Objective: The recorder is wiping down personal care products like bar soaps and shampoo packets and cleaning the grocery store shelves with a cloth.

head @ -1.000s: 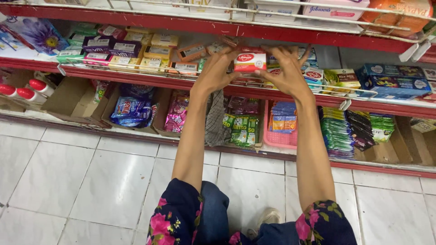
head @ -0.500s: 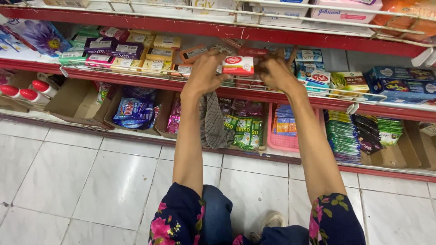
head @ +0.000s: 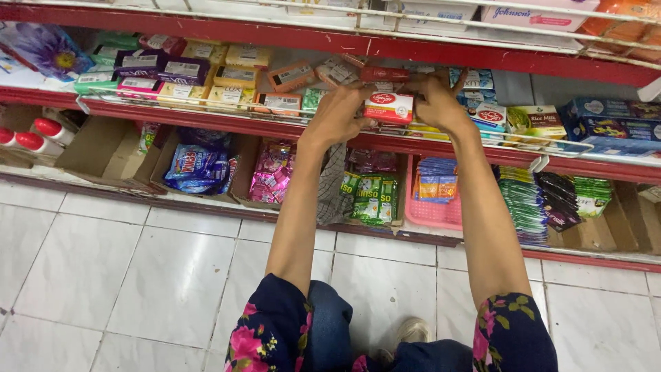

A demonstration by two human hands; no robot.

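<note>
— What are the hands on?

— A small red and white soap box (head: 389, 107), flat-sided glossy card with square corners. It sits on the red metal shelf (head: 206, 114), behind the thin wire rail at its front edge.

— And the grip?

— The left hand (head: 339, 114) has its fingers curled against the box's left end, the right hand (head: 438, 103) is folded over its right end and top; the box is pressed between the two. A dark red carton (head: 384, 74) lies just behind, at the fingertips; whether either hand touches it I cannot tell.

— What else is on that shelf?

— To the left, rows of wrapped soap bars (head: 172, 76) in purple, green, pink, yellow and orange. To the right, more boxes, pale cream ones (head: 536, 122) and then blue ones (head: 606, 117).

— Below it?

— Open brown cardboard cartons. One holds crinkly blue snack packets (head: 200, 165); the next, shiny pink sachets (head: 272, 176). Green sachet strips (head: 372, 196) hang under the hands, with a grey checked cloth (head: 334, 186) beside them. A pink plastic basket (head: 434, 213) holds blue and orange sachets. Further right hang green and dark sachet strips (head: 544, 203). Far left stand white bottles with red caps (head: 31, 134).

— The floor?

— Glossy white tiles (head: 138, 275), nearest the camera, with floral sleeves at the bottom edge
</note>
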